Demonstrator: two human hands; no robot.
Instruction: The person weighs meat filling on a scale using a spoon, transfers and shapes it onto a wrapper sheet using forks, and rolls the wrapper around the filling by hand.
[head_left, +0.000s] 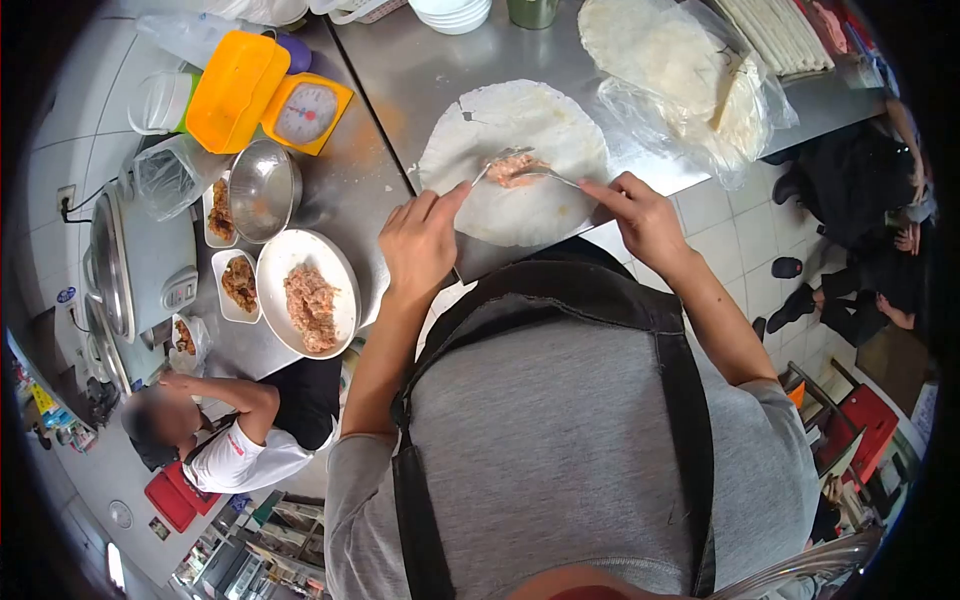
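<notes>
Meat (516,169), pink and minced, already lies upon the round white sheet (510,215), which rests unfolded on the grey metal worktop (550,48), while left hand (420,237) and right hand (645,217) each pinch a silvery metal utensil (563,180).

Looks steeply down and forward from a head mount, as a single view; takes in the grey shirt (550,420) very near along the lower middle, then the left hand (420,235) and right hand (645,225) slightly farther off, and the steel table (390,60) beyond; spreads wide, reaching the tiled floor (740,225) rightward, going black in the corners
</notes>
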